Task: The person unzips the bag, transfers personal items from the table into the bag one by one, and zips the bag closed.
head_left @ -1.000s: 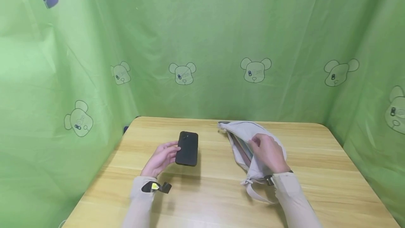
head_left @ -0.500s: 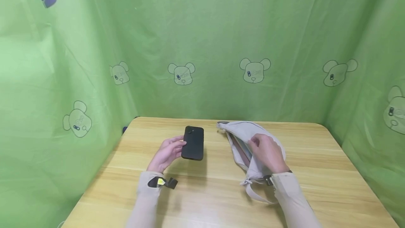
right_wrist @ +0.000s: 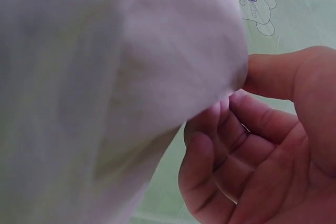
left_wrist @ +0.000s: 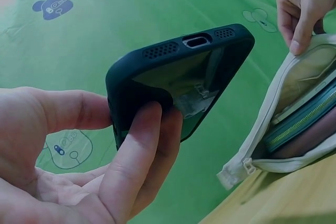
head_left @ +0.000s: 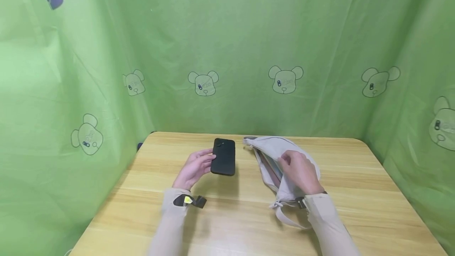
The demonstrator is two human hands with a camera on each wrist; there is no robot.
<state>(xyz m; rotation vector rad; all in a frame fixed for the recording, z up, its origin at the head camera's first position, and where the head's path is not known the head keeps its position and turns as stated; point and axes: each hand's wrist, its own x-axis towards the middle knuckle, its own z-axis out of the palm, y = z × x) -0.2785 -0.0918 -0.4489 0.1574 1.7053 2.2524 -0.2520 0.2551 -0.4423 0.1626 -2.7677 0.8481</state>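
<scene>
A black smartphone [head_left: 224, 157] is held above the table by my left hand [head_left: 194, 168], thumb on one face and fingers on the other. In the left wrist view the phone [left_wrist: 178, 66] shows its charging port end, and the left hand [left_wrist: 89, 156] pinches its edge. To the right lies a light grey zippered bag [head_left: 273, 147], its mouth parted. My right hand [head_left: 300, 171] pinches the upper edge of that opening. In the right wrist view the right hand [right_wrist: 262, 145] grips the pale fabric [right_wrist: 173, 51]. Inside the bag sits a teal zippered item [left_wrist: 299, 121] beside a brownish one [left_wrist: 310, 142].
The wooden table [head_left: 249, 224] carries the bag near its far edge. A bag strap [head_left: 288, 219] loops toward the front. Green printed curtains [head_left: 241, 50] enclose the back and both sides.
My left hand has carried the phone to the right and slightly farther away, closer to the bag. The right hand stays on the bag's edge.
</scene>
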